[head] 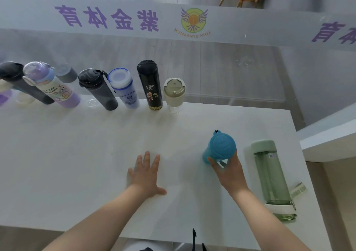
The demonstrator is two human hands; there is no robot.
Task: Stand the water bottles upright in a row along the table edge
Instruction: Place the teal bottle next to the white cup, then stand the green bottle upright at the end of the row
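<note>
R hand (229,171) grips blue bottle (221,148) mid-desk, right of centre; L hand (146,175) flat, empty on desk (77,154). Advise: set base down square beside beige-lidded bottle (174,94), then fetch green bottle (271,177).

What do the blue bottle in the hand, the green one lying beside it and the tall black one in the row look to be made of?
Blue bottle: matte, opaque, likely plastic or silicone-coated; no shine. Green bottle: see-through tinted plastic or glass, as the table shows through, with a pale matte cap. Black bottle: glossy and opaque with printed graphics, perhaps coated metal; I cannot tell for sure.
</note>
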